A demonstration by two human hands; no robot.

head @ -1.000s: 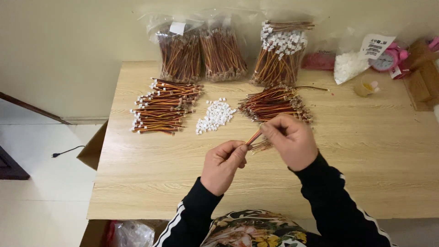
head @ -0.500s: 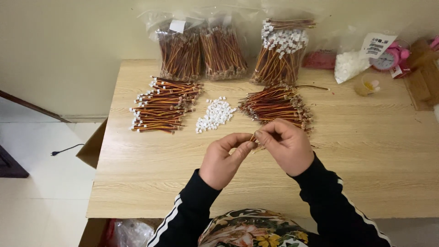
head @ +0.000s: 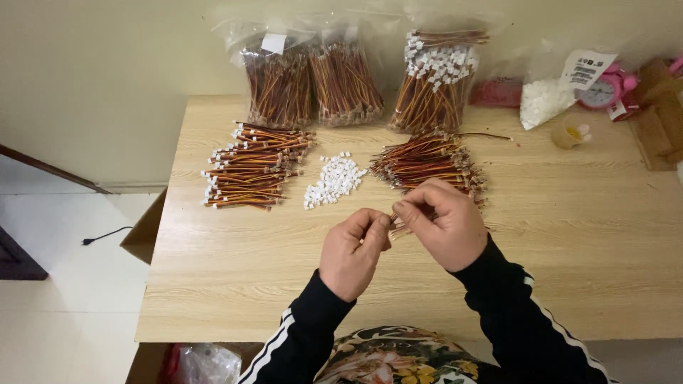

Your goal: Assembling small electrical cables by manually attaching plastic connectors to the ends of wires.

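Working left to right across the wooden table (head: 213,284): at far left a loose pile of finished wire leads (head: 252,167) with white plugs on their left ends lies flat, brown and orange strands roughly parallel; just beside it, toward centre, a small heap of white connector housings (head: 333,180) sits on bare wood, apart from both wire piles; behind these, against the wall, stand two clear bags of wire bundles (head: 313,82), and further right a third bag (head: 435,82) with white plugs showing at its top; my left hand (head: 352,252) is raised over the table near the front edge, fingers curled and thumb pressed to forefinger, pinching the near end of a short wire lead (head: 398,227); the pinch is narrow and closed on the piece, though what exactly sits under the fingertips I cannot tell; my right hand (head: 445,224) meets it from the other side, fingertips closed on the same lead, the two hands touching at the tips; the lead itself is mostly hidden between them, only a short tan stretch visible; directly behind my right hand lies a second pile of bare-ended wires (head: 427,160); at far right a bag of white parts (head: 544,103), a small yellow cup (head: 569,135) and a pink clock (head: 605,89).
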